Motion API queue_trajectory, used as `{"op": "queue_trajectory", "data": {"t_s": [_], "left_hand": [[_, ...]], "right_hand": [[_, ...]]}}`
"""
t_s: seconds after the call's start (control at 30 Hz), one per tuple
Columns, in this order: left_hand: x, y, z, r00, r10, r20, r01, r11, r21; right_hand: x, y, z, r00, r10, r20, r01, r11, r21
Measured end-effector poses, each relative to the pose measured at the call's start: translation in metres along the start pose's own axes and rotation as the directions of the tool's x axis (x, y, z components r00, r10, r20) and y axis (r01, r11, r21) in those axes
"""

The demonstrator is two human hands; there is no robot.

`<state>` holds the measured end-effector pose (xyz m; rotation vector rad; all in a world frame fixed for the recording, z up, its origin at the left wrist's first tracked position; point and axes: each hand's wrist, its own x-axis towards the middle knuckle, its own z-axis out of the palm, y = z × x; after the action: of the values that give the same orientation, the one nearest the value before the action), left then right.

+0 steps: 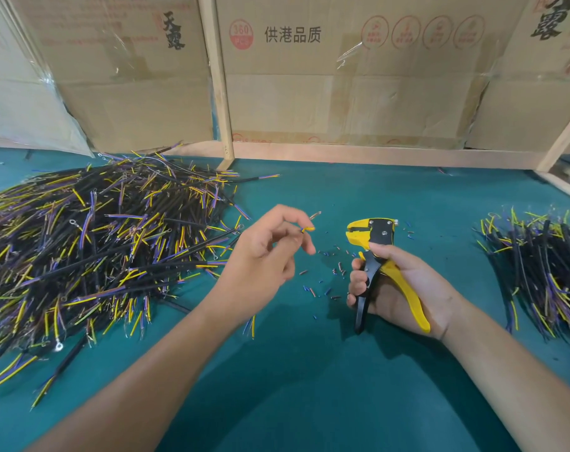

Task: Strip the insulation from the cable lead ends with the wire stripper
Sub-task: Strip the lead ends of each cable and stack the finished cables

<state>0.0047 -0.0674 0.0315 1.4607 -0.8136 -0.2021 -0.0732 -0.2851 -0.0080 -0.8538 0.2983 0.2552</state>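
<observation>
Right now the left hand point(260, 256) pinches a cable point(308, 229) by its lead ends, the yellow and blue tips poking out past the fingertips and a bare ring terminal showing just above them; the rest of the cable is hidden behind the hand. The right hand point(397, 288) is clenched round the handles of the stripper point(374, 236), whose yellow head points left toward those tips but stands apart from them, jaws looking parted. To my eye the step is feeding a lead into the head. It would go best if the hand pushed one lead out a little further so the fingers stay clear of the jaws, kept it straight and square to the blade, and set only the tip inside before squeezing; too deep and the strip comes off long, skewed and strands may get nicked. The unstripped heap point(91, 243) lies on the green surface point(309, 386) to the left, a second pile point(537, 269) to the right, with cut bits of insulation point(326, 275) scattered between the hands.
</observation>
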Motion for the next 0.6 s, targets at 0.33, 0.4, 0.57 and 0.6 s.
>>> {"op": "queue_trajectory", "data": {"t_s": [0.33, 0.4, 0.57, 0.6], "left_hand": [[-0.0015, 0.0003, -0.0012, 0.999, 0.028, 0.026, -0.023, 0.987, -0.156], [-0.0013, -0.0012, -0.0019, 1.0, -0.008, 0.025, 0.012, 0.983, -0.181], [-0.0005, -0.0034, -0.0011, 0.996, -0.016, 0.085, 0.027, 0.992, -0.126], [-0.0009, -0.0039, -0.0012, 0.994, -0.001, 0.107, 0.013, 0.993, -0.114]], "right_hand": [[0.0007, 0.0005, -0.0042, 1.0, -0.002, 0.023, 0.002, 1.0, 0.01], [0.0013, 0.0005, -0.005, 1.0, 0.001, 0.022, -0.001, 1.0, 0.011], [0.0007, 0.0, -0.0037, 1.0, 0.004, 0.019, -0.004, 1.0, 0.016], [0.0003, -0.0003, -0.0026, 1.0, 0.008, 0.017, -0.008, 1.0, 0.018]]}}
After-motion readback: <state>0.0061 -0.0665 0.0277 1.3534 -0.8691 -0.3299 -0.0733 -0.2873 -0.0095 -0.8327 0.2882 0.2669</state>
